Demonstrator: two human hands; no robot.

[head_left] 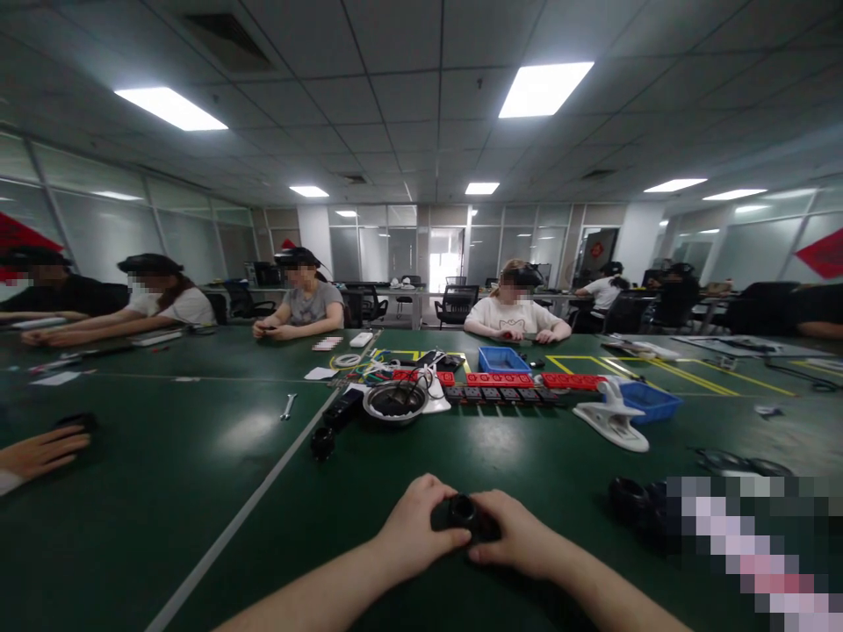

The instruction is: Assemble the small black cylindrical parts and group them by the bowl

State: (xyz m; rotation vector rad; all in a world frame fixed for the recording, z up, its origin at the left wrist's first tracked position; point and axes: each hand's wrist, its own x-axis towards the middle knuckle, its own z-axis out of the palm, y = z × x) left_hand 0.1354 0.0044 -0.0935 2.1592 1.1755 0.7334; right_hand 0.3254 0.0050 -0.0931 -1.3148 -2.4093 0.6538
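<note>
Near the front edge of the green table [277,535], my left hand [418,527] and my right hand [520,535] grip a black part [463,507] from its two sides. A round, dark opening in it faces up between my thumbs. Its lower portion is covered by my fingers, and its exact kind cannot be made out. Further off to the left stands a similar-looking round black piece [322,443]. More dark round pieces [628,500] lie to the right of my right hand, partly hidden by a blurred patch.
Ahead are a metal bowl [369,411], red socket strips [500,380], a blue tray [649,405], a second blue tray [501,362] and a white clip-shaped base [616,426]. A wrench [288,406] lies left. Another person's hand [49,452] rests at far left; several people sit around.
</note>
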